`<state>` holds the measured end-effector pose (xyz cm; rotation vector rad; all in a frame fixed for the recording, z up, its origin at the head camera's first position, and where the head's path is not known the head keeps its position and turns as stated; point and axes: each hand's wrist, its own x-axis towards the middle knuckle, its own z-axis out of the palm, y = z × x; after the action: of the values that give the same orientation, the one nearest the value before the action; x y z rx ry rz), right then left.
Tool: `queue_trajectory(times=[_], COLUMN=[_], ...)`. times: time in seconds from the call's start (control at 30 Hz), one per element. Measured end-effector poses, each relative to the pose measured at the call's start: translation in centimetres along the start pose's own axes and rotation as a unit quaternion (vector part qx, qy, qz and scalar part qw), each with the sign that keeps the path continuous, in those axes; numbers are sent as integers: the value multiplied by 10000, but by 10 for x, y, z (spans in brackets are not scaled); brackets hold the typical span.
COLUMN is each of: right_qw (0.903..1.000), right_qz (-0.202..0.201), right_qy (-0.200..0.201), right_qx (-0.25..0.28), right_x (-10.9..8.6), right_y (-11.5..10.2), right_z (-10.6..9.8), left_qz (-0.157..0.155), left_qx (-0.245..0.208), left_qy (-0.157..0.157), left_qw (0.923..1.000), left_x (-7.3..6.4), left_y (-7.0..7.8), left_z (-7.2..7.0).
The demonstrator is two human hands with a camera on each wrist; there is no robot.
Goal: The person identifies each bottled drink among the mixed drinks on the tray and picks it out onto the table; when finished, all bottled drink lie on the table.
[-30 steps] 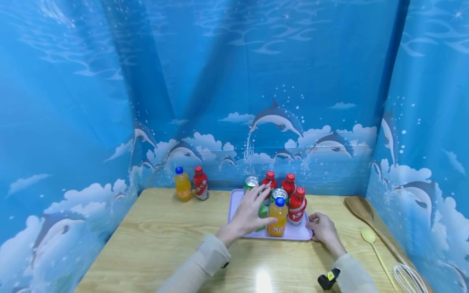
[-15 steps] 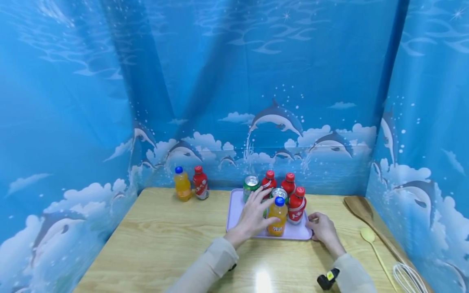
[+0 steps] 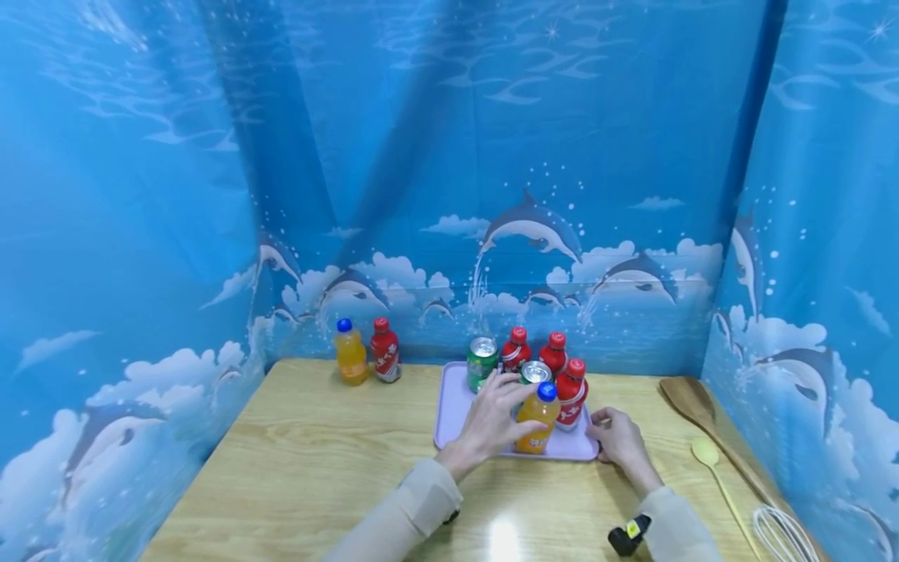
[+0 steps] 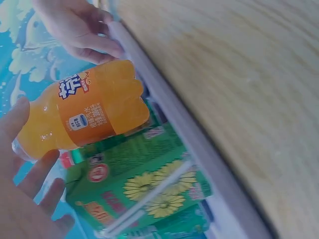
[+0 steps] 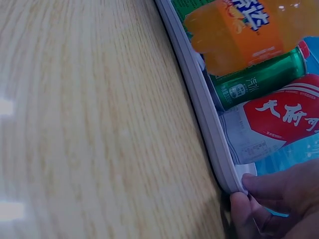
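Holds the orange bottle (image 3: 544,414) near its blue cap (image 3: 547,392) with the left hand (image 3: 492,421), just below and right of centre in the head view, clasping it between thumb and fingers. Has it tilted slightly to the right over the near part of the lilac tray (image 3: 449,417); cannot tell about contact beneath its base. Pinches the tray's lower right corner with the right hand (image 3: 620,441), thumb over the rim. Shows a green carton (image 4: 144,184) with yellow flowers just beside the orange bottle, at bottom centre of the left wrist view. Also has two green cans (image 3: 481,367) and three red bottles (image 3: 572,398) upright on the tray, farther up the head view. Includes a second orange bottle (image 3: 351,359) beside another red bottle (image 3: 385,355) at the table's (image 3: 316,453) far edge, left of centre, and a wooden spatula (image 3: 695,402), yellow spoon (image 3: 706,451) and whisk (image 3: 783,535) at lower right.
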<state>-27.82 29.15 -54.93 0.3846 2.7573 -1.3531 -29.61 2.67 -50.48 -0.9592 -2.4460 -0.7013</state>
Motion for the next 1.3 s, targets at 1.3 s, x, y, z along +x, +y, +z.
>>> queue_trajectory(times=[1.3], right_qw=[9990], right_qz=[120], right_qy=[-110], right_qx=[417], right_x=[4], right_y=[2], right_z=[-1], left_qz=[-1893], left_qx=[-2530], left_qy=[695], left_qw=[9462], left_x=[-18], left_y=[-37], left_z=[-150])
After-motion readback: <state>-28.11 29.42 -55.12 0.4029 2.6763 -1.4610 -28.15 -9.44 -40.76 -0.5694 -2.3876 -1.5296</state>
